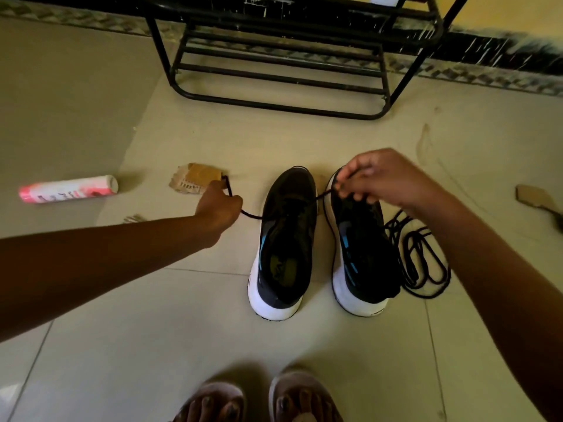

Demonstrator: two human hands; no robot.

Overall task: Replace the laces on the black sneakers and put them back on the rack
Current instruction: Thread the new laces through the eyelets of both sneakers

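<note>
The left hand (219, 205) is gripping one end of a thin black cord lace (251, 215), the right hand (374, 181) pinching the other, stretching it from nine to two o'clock across the left black mesh sneaker (286, 236). It and the right black mesh sneaker (359, 248), both white-soled, are pointing to twelve o'clock, toward the black metal-bar rack (274, 105); a loose coiled black lace (423, 260) is lying at three.

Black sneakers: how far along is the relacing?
Done: little; the pair stands on the floor before the rack. In hand: a lace crosses the left sneaker, one end gripped by the left hand, the other by the right hand. Left: finish it, lace the right sneaker, beside which a loose lace lies, then rack both.
</note>
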